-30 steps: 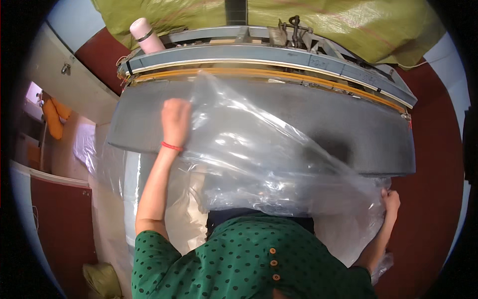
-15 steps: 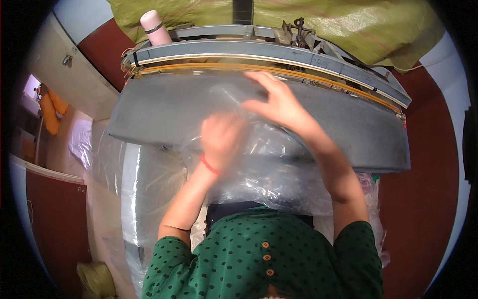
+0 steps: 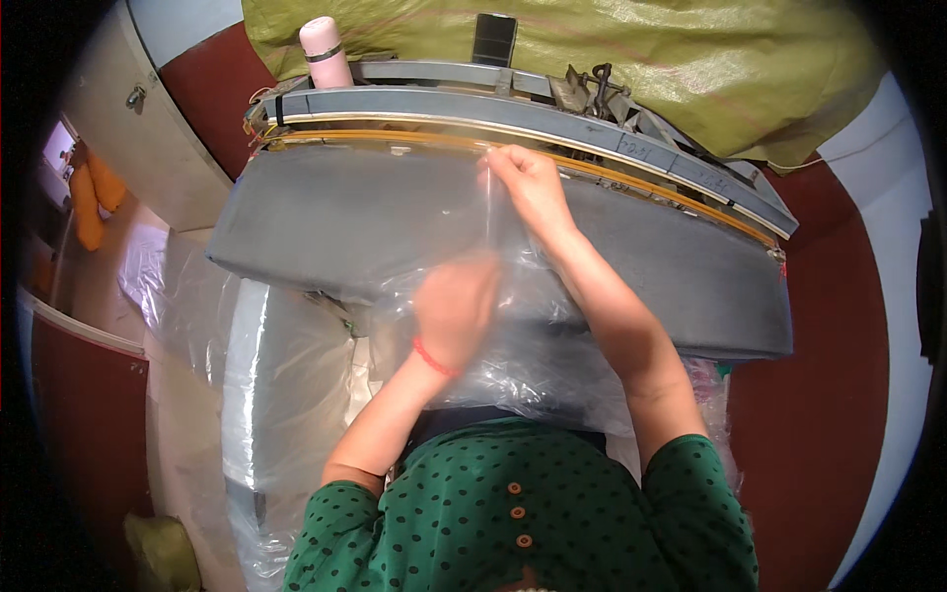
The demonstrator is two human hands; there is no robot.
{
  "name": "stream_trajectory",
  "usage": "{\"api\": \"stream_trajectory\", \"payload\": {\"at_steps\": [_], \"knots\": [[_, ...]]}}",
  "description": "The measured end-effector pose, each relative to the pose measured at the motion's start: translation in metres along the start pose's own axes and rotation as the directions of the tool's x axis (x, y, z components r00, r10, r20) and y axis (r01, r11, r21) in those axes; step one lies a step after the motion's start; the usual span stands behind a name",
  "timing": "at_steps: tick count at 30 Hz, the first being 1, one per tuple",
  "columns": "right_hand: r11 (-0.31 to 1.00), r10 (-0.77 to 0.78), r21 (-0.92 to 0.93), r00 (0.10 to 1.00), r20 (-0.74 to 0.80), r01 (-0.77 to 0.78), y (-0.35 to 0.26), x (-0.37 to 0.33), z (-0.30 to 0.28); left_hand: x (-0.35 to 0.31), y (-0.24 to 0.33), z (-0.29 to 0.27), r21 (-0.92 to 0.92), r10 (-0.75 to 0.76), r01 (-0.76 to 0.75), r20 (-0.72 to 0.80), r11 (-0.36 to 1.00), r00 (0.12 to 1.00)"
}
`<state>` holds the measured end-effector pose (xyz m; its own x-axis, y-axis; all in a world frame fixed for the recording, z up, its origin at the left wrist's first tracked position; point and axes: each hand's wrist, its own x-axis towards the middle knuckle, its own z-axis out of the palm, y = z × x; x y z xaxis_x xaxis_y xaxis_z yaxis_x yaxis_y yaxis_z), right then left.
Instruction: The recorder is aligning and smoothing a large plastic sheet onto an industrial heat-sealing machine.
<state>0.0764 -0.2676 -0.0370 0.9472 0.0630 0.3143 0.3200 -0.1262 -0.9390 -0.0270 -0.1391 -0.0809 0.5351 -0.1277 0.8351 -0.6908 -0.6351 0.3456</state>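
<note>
The person's right grip (image 3: pixel 533 190) is closed, with the thumb and finger pinching a bit of a see-through plastic sheet (image 3: pixel 523 380). The sheet hangs down from the right grip, runs past the left grip (image 3: pixel 456 304), and lies in shiny folds nearer the person's body. The left grip is just below the right grip and a little to its left. It is blurry, so one cannot tell if it is holding the sheet or is only close to it. A red band (image 3: pixel 432 357) goes around the left wrist, just below the left grip. Under both grips is a long, gray worktop (image 3: pixel 326 202), which reaches out to the left and right of them. Just past the right grip, a thin orange strip (image 3: pixel 395 136) runs along the far edge of the worktop. A blue-gray metal bar (image 3: pixel 424 104) is behind that strip. Farther off, up and to the left of the right grip, stands a pink bottle (image 3: pixel 327 57) with a dark ring. Up and to the right of it is a dark metal clamp (image 3: pixel 598 91). A yellow-green cover (image 3: pixel 681 59) hangs behind everything, well past both grips.
</note>
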Motion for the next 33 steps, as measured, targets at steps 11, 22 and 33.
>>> {"api": "stream_trajectory", "payload": {"at_steps": [11, 22, 33], "knots": [[0.949, -0.030, -0.315, 0.999, -0.012, 0.024, -0.004, -0.029, -0.011, 0.004, 0.025, 0.025, -0.281, 0.057, 0.026, 0.283, 0.959, 0.958], [0.949, -0.219, -0.297, 0.894, -0.390, 0.103, -0.015, -0.050, -0.136, -0.002, -0.076, -0.049, -0.326, 0.078, 0.664, 0.924, 0.673, 0.374], [0.652, -0.202, -0.610, 0.673, -0.712, -0.450, 0.095, -0.180, -0.408, 0.068, -0.263, -0.269, 0.785, -0.674, 0.389, 0.048, 0.482, 0.738]]}}
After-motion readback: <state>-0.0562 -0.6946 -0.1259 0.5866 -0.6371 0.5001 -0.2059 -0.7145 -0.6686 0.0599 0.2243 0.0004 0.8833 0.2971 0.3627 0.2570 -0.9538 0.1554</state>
